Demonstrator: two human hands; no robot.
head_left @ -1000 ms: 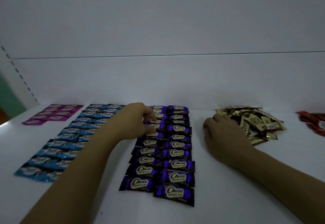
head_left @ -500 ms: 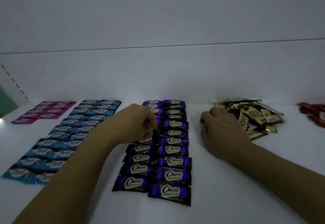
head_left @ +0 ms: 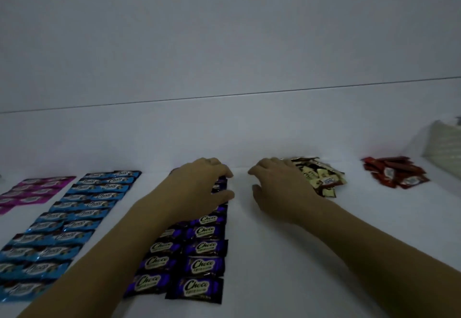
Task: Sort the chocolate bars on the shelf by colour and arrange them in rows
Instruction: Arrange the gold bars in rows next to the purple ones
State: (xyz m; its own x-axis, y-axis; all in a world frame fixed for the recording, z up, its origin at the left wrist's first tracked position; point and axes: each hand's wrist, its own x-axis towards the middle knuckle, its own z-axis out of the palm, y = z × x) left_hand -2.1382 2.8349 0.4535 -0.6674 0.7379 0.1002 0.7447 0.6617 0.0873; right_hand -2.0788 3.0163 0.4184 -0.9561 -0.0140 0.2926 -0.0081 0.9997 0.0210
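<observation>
Purple chocolate bars [head_left: 199,247] lie in two rows down the middle of the white shelf [head_left: 299,255]. My left hand [head_left: 197,188] rests over the far end of these rows, fingers bent and thumb spread, covering several bars. Blue bars [head_left: 74,218] form two rows to the left, with pink bars [head_left: 37,190] beyond them. A loose pile of gold bars [head_left: 321,178] lies at the right. My right hand [head_left: 282,193] hovers between the purple rows and the gold pile, fingers relaxed and holding nothing. It hides the pile's left edge.
A loose heap of red bars [head_left: 396,173] lies further right. A pale ribbed container [head_left: 444,143] stands at the far right edge. The white back wall rises just behind the bars. Bare shelf lies between the purple rows and my right forearm.
My left hand has moved from the left purple row to the far end of the rows and spread its thumb. My right hand lifted and opened wider. The view swung right.
</observation>
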